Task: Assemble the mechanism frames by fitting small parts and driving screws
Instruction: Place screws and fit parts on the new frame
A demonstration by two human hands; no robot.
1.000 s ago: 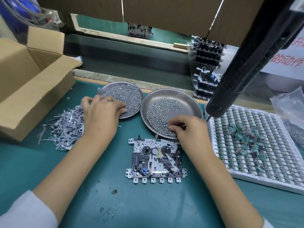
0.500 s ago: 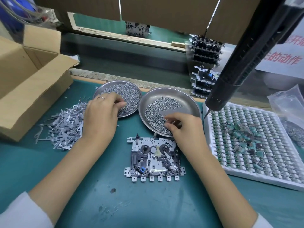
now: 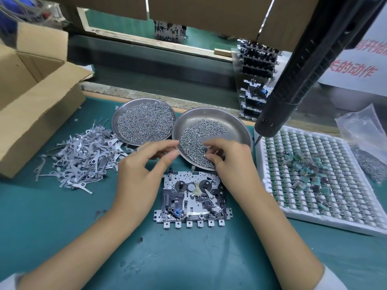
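Picking fasteners was the step in hand. The right hand (image 3: 228,160) reached into the near rim of the right steel dish (image 3: 236,124), its curled fingertips (image 3: 207,156) pinching at the heap of small screws (image 3: 194,139); whether a screw was actually caught between them could not be told. The left hand (image 3: 144,164) hovered just above the gap between the two dishes, thumb and forefinger drawn close together as if nipping something tiny, though nothing could be made out between them. The left dish (image 3: 117,118), holding finer parts, lay touching or nearly touching its neighbour. The mechanism frame (image 3: 192,197), a cassette-type chassis with two spindles and a row of tabs along its near edge, lay flat on the green tabletop (image 3: 52,227) directly below both hands and touched by neither. A pile of stamped metal levers (image 3: 83,158) lay to the left, beside an open cardboard box (image 3: 31,101); a white tray of components (image 3: 326,181) lay to the right. The hanging electric screwdriver (image 3: 293,80) was suspended above the tray's far corner, ungripped. Judged from this layout, the next move called for carrying a screw to a hole in the frame, seating it upright, and bringing the driver down.
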